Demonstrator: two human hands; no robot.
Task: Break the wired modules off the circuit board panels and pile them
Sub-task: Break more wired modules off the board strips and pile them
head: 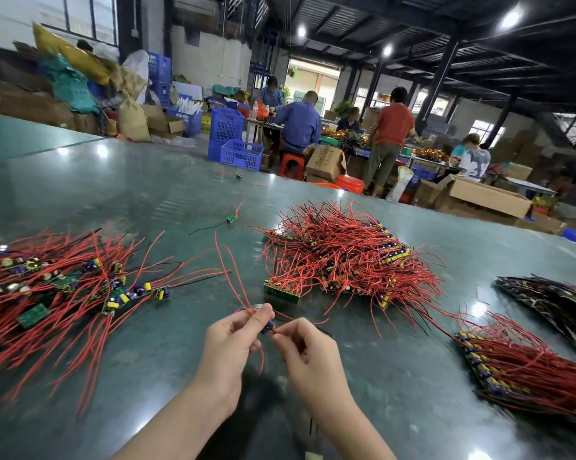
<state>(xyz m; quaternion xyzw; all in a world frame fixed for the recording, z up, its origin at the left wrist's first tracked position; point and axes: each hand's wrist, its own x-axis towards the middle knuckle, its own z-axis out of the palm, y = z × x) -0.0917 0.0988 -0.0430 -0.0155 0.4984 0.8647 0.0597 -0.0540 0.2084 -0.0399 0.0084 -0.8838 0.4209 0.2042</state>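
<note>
My left hand point(233, 340) and my right hand point(305, 346) meet over the near middle of the table, both pinching a small piece of circuit board panel point(267, 326) with a blue capacitor and red wires trailing up and away. A pile of separated wired modules point(57, 287) spreads across the left. A big heap of wired panels point(339, 257) lies behind my hands, to the right. Another wired panel stack point(512, 366) sits at the near right.
The dark green table point(130, 194) carries a loose module point(231, 219) at mid-left and a dark stack of boards point(555, 303) at the far right. Beyond the far edge are blue crates point(233, 141), cardboard boxes point(326, 162) and several seated and standing people.
</note>
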